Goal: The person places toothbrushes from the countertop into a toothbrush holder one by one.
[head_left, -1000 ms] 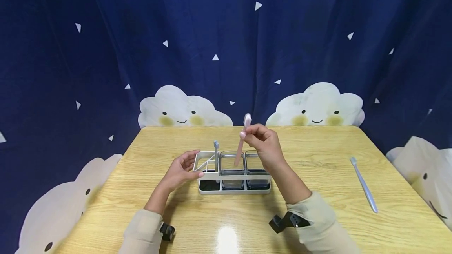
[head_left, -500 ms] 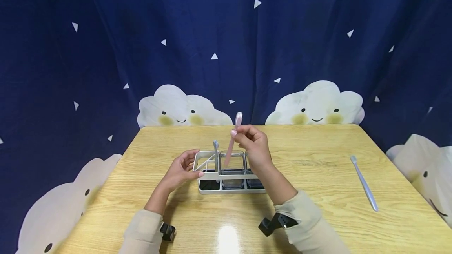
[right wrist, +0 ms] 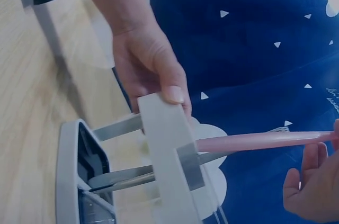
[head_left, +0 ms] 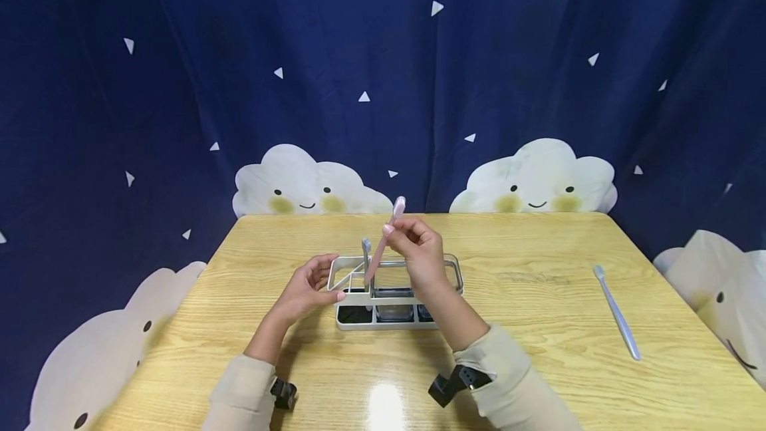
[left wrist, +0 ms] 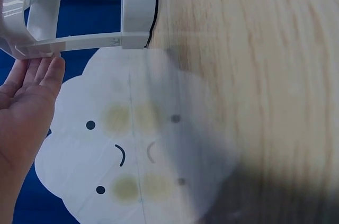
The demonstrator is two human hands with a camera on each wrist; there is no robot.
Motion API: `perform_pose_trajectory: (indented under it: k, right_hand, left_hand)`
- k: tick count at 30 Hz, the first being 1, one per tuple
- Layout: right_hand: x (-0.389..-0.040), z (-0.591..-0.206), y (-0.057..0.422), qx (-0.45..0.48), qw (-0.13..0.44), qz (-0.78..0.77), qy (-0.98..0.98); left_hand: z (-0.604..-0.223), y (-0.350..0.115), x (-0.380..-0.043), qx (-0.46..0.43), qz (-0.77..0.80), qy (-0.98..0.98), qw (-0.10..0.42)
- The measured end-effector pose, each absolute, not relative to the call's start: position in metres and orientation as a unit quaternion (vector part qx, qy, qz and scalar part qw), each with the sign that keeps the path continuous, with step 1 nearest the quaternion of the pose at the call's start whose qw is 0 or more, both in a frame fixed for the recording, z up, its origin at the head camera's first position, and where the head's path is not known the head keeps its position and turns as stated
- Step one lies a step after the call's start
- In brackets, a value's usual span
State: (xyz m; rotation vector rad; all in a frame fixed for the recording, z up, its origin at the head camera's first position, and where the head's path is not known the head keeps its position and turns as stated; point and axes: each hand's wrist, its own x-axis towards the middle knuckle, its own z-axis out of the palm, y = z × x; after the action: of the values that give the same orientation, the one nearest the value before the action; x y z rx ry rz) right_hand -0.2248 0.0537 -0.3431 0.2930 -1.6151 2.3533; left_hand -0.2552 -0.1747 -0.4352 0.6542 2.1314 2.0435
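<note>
A pink toothbrush is pinched near its head between thumb and fingers of my right hand. It slants bristles-up, its handle end at the divided left section of a white toothbrush holder. Whether that end is inside a slot, I cannot tell. My left hand grips the holder's left end, thumb in front and fingers behind. A grey-blue toothbrush stands upright in the same section. In the right wrist view the pink handle meets the holder's upper frame.
A second blue toothbrush lies on the wooden table at the right. Clear cups sit in the holder's middle and right sections, the right one partly hidden by my right arm. A dark blue curtain hangs behind the table.
My right hand has moved left with the pink toothbrush, whose handle end has gone from over the middle cup to the holder's left section. The left hand has kept its place.
</note>
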Motion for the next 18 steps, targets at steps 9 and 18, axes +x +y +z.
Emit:
perform_pose_trajectory:
  k: [9, 18]
  right_hand:
    - [-0.227, -0.358, 0.051, 0.103, 0.124, 0.786, -0.596]
    - [-0.231, -0.368, 0.047, 0.105, 0.122, 0.745, -0.648]
  left_hand:
    - [-0.432, -0.175, -0.255, 0.213, 0.665, 0.713, 0.062]
    - [-0.431, -0.176, -0.255, 0.207, 0.657, 0.721, 0.066]
